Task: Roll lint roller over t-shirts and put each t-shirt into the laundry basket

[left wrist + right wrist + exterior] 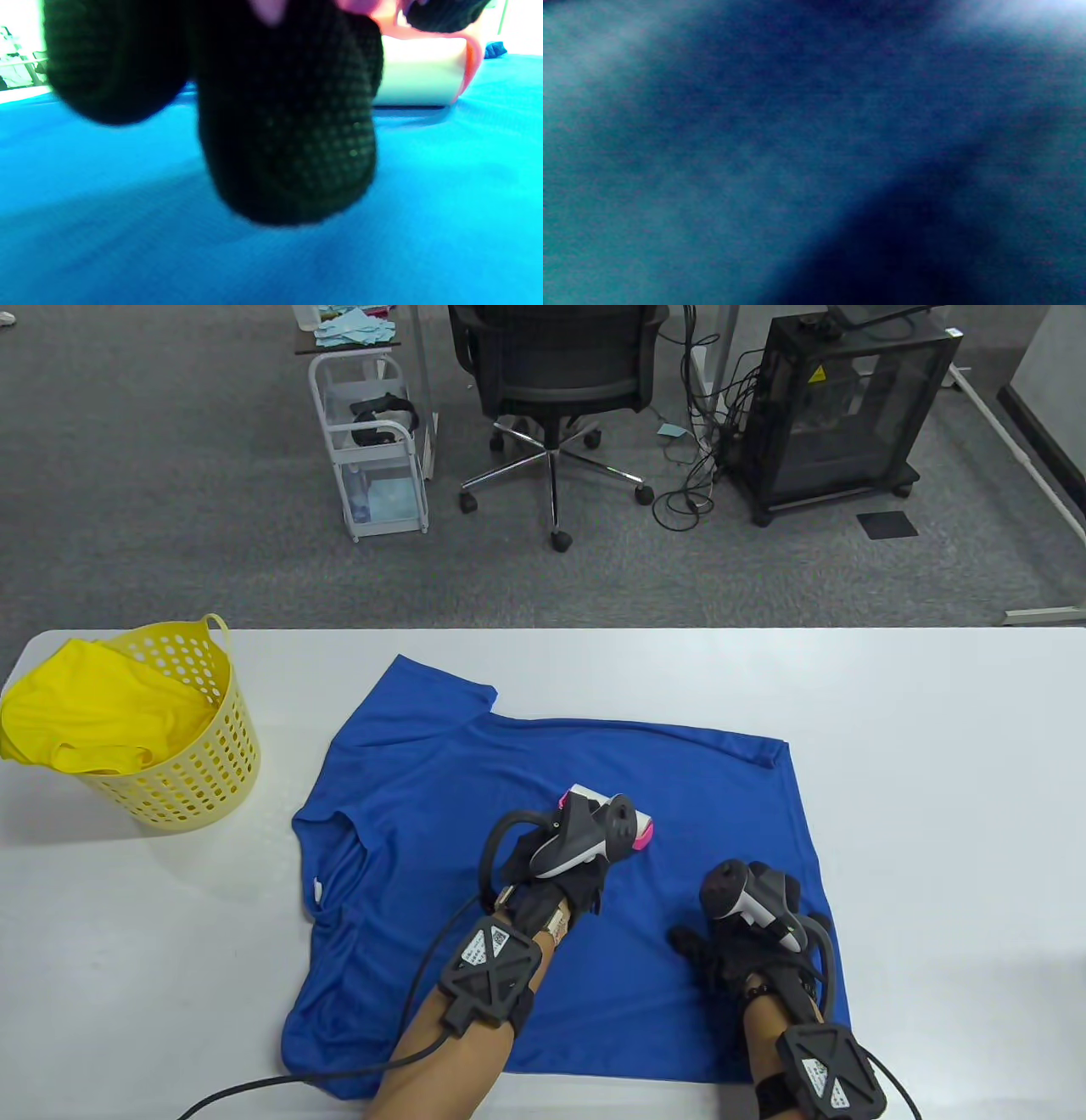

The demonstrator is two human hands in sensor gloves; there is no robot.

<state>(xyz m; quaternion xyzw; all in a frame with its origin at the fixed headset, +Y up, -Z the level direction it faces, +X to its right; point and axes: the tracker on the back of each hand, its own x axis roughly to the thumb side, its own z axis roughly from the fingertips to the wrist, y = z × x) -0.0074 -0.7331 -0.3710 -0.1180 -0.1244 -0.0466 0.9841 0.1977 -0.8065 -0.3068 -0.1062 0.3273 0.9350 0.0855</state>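
A blue t-shirt [475,780] lies spread flat on the white table [933,780]. My left hand [560,865] grips a lint roller [643,830] with a pink frame; its white roll [420,72] rests on the shirt's middle. In the left wrist view, curled gloved fingers [288,127] hang just above the blue cloth. My right hand [721,950] lies flat on the shirt near its lower right part and presses it down. The right wrist view shows only blurred blue cloth [755,169]. A yellow t-shirt [93,712] sits in the yellow laundry basket [212,763] at the far left.
The table's far edge runs behind the shirt. Beyond it on the grey carpet stand a black office chair [551,381], a white trolley [373,449] and a black cabinet on wheels [840,407]. Glove cables trail off the near table edge.
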